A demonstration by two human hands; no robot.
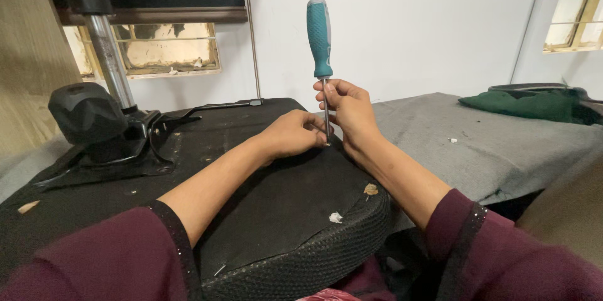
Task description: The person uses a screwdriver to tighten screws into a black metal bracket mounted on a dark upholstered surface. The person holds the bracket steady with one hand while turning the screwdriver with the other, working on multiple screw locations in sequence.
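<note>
Teal-handled screwdriver (321,56) upright, right hand (349,107) pinching its shaft, left hand (294,133) curled at tip, seat underside (276,200)

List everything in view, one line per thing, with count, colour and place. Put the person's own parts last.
screwdriver: one, teal handle with metal shaft, upright at centre, tip down on the seat underside
chair seat: one, black, upside down at centre, mesh edge toward the camera
chair mechanism: one, black with a silver column, on the seat at left
lever: one, black, sticking out right from the mechanism
foam scraps: a few, pale, on the seat near its edge and on the table
table cover: one, grey felt, right
green cloth: one, dark green, far right
left hand: one, at the shaft's foot
right hand: one, fingers around the shaft
sleeves: two, maroon, bottom
</note>
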